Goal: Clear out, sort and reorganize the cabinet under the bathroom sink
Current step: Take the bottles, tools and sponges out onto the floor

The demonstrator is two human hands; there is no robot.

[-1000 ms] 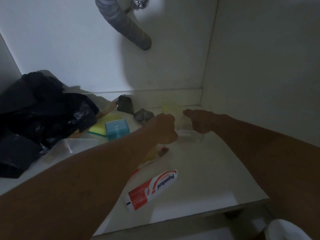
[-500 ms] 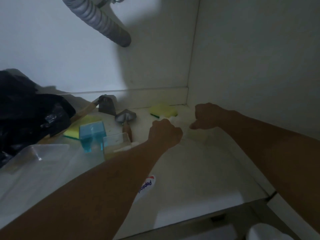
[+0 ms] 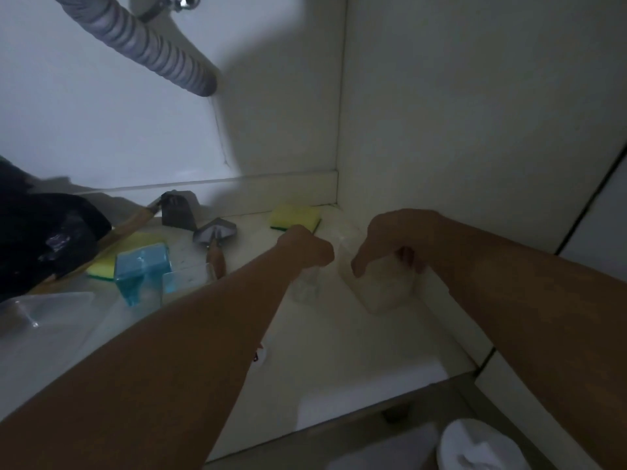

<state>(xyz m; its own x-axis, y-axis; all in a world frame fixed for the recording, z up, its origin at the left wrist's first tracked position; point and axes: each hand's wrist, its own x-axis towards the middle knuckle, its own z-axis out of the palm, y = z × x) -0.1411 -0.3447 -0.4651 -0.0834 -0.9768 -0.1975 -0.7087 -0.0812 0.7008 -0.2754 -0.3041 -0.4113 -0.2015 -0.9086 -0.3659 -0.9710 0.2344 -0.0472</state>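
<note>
White laminate lines the under-sink cabinet floor (image 3: 339,337), dimly lit, with a grey corrugated drain hose (image 3: 152,45) hanging at 11 o'clock. Head view: the right hand (image 3: 393,245) arches over a small translucent plastic box (image 3: 383,286) near the right wall at 3 o'clock, fingers curled down its far side and thumb on the near side, apparently gripping it. The left hand (image 3: 305,247) sits just beside it at 9 o'clock of the box, fist curled above a small clear plastic cup (image 3: 307,286); whether it grips the cup cannot be told. The box's long axis seems to run roughly from 10 to 4 o'clock, and the right hand is nearer. At 12 o'clock lies a soft yellow-green sponge (image 3: 295,217); toward 9 o'clock stand a rigid clear-blue plastic holder (image 3: 142,269), a wooden-handled metal trowel (image 3: 215,237) and a crumpled black plastic bag (image 3: 44,235).
</note>
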